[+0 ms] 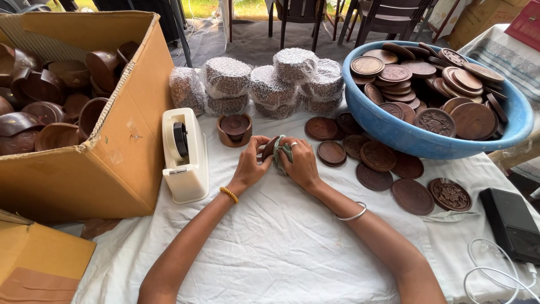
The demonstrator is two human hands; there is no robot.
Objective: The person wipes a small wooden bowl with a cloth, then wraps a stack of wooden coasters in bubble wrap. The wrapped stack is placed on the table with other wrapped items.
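Both hands meet over the middle of the white-clothed table (281, 247), a little toward its far edge. The left hand (251, 163) and right hand (301, 163) are closed together on one small dark wooden disc (270, 147), with a pale green cloth (279, 151) pinched between them against the disc's face. The disc stands tilted on edge, mostly hidden by the fingers; only its left rim shows. Left hand cups it from the near-left side, right hand covers it from the right, the cloth wrapped over the top. Judged risks: the disc is held above the tabletop by fingertips alone, so a slip of the cloth on smooth wood could drop it onto the loose discs (376, 163) lying flat just to the right, chipping a carved face. A round wooden holder (234, 130) with discs in it sits just beyond the left hand; a wide elbow or wrist movement could knock it. The tape dispenser (184, 155) stands near the left forearm, by the cardboard box (107, 163) of bowls at the table's left edge. The blue basin (416, 138) of discs overhangs the right far side and the bubble-wrapped stacks (264, 87) line the far edge; both lie well apart from the hands. A black device (512, 222) and white cable (495, 273) sit at the near-right corner, where the cable could snag a sleeve or wrist.
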